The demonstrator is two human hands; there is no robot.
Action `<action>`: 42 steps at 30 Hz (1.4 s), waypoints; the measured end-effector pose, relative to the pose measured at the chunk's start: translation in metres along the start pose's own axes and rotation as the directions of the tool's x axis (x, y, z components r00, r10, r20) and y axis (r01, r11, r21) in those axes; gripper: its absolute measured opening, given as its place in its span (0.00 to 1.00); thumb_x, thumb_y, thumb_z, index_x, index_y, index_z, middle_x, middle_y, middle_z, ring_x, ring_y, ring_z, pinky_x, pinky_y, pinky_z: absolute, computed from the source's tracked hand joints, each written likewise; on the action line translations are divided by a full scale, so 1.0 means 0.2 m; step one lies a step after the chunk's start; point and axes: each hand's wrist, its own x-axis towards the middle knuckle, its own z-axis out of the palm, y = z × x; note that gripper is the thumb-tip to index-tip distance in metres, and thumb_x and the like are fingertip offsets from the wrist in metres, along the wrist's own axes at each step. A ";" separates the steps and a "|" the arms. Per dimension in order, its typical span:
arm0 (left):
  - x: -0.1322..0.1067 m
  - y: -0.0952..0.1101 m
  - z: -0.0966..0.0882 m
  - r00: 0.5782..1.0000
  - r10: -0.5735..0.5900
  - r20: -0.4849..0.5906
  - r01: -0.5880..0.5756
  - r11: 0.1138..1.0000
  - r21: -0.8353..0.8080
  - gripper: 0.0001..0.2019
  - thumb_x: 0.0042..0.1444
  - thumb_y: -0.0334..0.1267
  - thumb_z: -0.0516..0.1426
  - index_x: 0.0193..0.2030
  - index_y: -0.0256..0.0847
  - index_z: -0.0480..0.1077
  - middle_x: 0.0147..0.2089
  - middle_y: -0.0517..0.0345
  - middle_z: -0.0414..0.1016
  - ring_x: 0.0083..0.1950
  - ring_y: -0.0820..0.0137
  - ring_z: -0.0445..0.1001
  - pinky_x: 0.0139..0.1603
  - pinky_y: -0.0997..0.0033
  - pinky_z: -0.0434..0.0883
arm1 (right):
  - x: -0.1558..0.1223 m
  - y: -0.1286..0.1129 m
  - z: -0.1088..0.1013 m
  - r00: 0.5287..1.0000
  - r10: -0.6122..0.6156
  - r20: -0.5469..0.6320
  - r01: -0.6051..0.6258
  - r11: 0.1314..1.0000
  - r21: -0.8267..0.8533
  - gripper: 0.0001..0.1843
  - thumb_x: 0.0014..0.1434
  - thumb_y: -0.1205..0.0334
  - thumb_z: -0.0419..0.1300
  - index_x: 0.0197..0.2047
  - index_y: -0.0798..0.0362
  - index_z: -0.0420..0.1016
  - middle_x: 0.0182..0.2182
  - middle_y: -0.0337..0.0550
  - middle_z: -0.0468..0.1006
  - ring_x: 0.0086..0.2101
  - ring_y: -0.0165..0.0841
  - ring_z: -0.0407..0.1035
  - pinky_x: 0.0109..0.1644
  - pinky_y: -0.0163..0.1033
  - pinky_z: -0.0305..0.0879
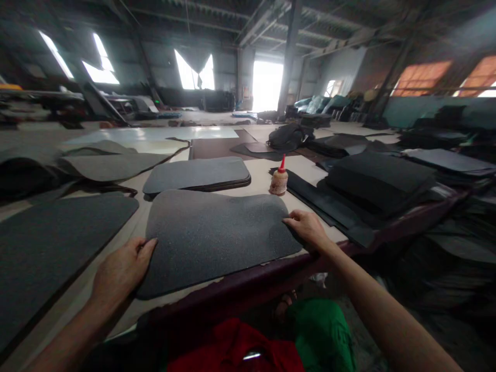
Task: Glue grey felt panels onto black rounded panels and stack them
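Grey mat (217, 237) in both hands (118, 271) (308, 227), red-tipped bottle (278, 183) beyond, contents unclear

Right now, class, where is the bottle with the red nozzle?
In the head view, the bottle stands upright on the table just right of centre, beyond the right hand, between the stacked grey mats and the dark strips.

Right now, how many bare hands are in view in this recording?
2: the left hand at the left edge of the dark grey mat, the right hand at its right edge. Any in the dim background may be hidden.
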 end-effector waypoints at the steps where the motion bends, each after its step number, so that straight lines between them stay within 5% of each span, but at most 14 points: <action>1: 0.00 0.00 0.00 1.000 0.001 -0.009 -0.001 1.000 -0.006 0.13 0.69 0.46 0.52 0.40 0.39 0.71 0.31 0.54 0.69 0.35 0.58 0.70 0.33 0.73 0.52 | 0.00 0.00 0.00 1.000 -0.004 -0.003 0.004 1.000 -0.018 0.15 0.59 0.48 0.61 0.33 0.51 0.78 0.27 0.40 0.75 0.30 0.32 0.67 0.33 0.35 0.54; 8: -0.03 0.00 0.02 0.994 0.048 -0.094 -0.060 0.990 -0.124 0.13 0.70 0.43 0.54 0.36 0.38 0.72 0.32 0.56 0.73 0.36 0.63 0.72 0.33 0.72 0.55 | -0.04 0.03 0.01 0.990 -0.076 -0.115 0.062 0.991 -0.121 0.32 0.55 0.38 0.57 0.55 0.52 0.73 0.40 0.50 0.78 0.38 0.45 0.72 0.40 0.46 0.62; 12: -0.03 -0.02 0.03 0.980 0.106 -0.167 -0.135 0.976 -0.172 0.13 0.70 0.42 0.55 0.36 0.39 0.72 0.32 0.59 0.72 0.36 0.66 0.72 0.34 0.73 0.57 | -0.01 0.06 0.01 0.999 0.000 -0.036 -0.004 0.995 -0.102 0.28 0.53 0.34 0.58 0.49 0.44 0.72 0.44 0.57 0.78 0.38 0.49 0.72 0.41 0.52 0.64; 19: -0.02 0.00 0.00 0.964 0.133 -0.228 -0.178 0.966 -0.190 0.12 0.70 0.40 0.57 0.35 0.38 0.71 0.30 0.61 0.70 0.34 0.67 0.70 0.34 0.72 0.57 | -0.02 0.09 0.01 1.000 -0.013 -0.015 0.011 0.995 -0.104 0.20 0.53 0.32 0.58 0.39 0.36 0.72 0.44 0.54 0.78 0.35 0.49 0.72 0.41 0.56 0.64; 34: -0.06 -0.01 0.03 0.994 0.043 -0.096 -0.042 0.999 0.012 0.08 0.71 0.40 0.62 0.41 0.40 0.74 0.33 0.61 0.74 0.37 0.65 0.74 0.33 0.71 0.55 | 0.01 0.12 0.01 0.996 0.067 0.054 -0.054 0.975 -0.214 0.34 0.52 0.28 0.51 0.48 0.44 0.77 0.47 0.47 0.78 0.37 0.46 0.74 0.41 0.50 0.67; 42: -0.07 0.01 0.04 0.997 0.010 -0.079 0.003 0.988 0.152 0.08 0.70 0.42 0.64 0.48 0.42 0.72 0.37 0.60 0.76 0.41 0.61 0.76 0.35 0.69 0.61 | 0.00 0.07 -0.01 0.997 0.051 0.062 -0.038 0.980 -0.197 0.35 0.50 0.31 0.51 0.48 0.47 0.76 0.46 0.53 0.79 0.38 0.47 0.74 0.41 0.49 0.66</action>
